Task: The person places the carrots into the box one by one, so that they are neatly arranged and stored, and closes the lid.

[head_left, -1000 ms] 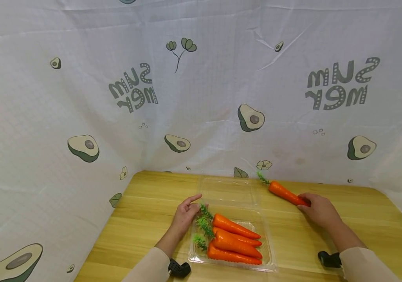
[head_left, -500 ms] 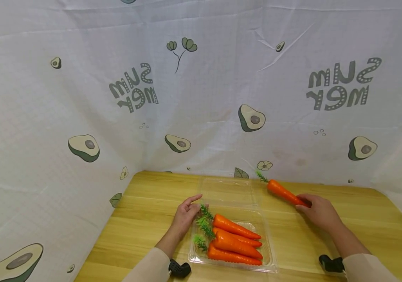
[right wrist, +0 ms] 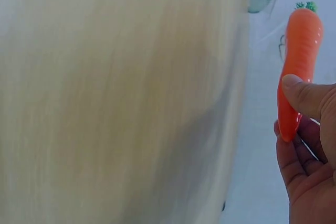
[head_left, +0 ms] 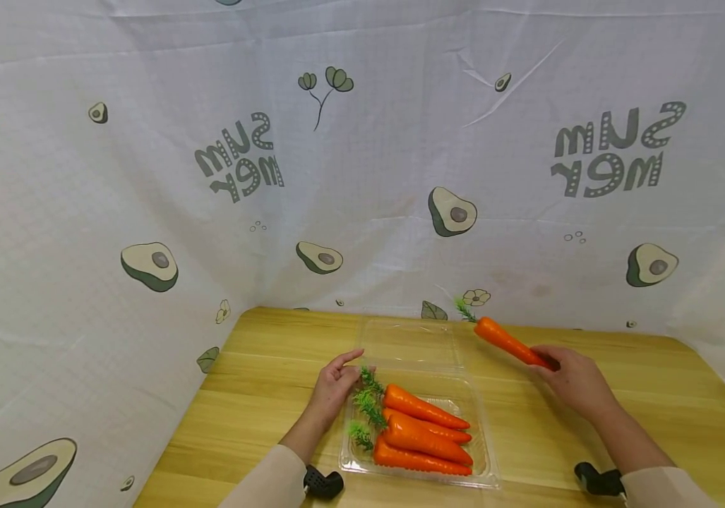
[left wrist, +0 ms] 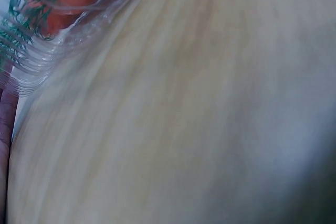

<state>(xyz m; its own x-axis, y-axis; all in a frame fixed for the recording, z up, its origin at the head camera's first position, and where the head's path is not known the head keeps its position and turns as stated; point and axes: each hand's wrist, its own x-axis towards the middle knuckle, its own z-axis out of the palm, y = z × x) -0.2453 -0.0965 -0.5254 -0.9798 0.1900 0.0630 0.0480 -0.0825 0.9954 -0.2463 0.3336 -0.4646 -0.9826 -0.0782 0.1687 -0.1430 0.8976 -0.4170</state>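
Observation:
In the head view my right hand (head_left: 577, 381) pinches an orange toy-like carrot (head_left: 508, 343) near its narrow tip. The carrot slants up to the left, its green top (head_left: 464, 309) at the far end. The right wrist view shows the thumb (right wrist: 307, 95) across the carrot, with fingers behind it. My left hand (head_left: 334, 386) is at the back left corner of a clear plastic clamshell box (head_left: 486, 451), index finger stretched out, other fingers partly hidden by greens. Several carrots (head_left: 426, 439) lie in the box, tips to the right.
The box's clear lid (head_left: 409, 342) lies folded back behind it on the wooden table (head_left: 273, 353). A white curtain (head_left: 362, 141) printed with avocados hangs behind and at the left side. Black wrist cameras (head_left: 324, 483) sit by both sleeves.
My right hand has raised the carrot slightly and brought it a little to the left, its green top now higher. The left hand and the box stay where they were.

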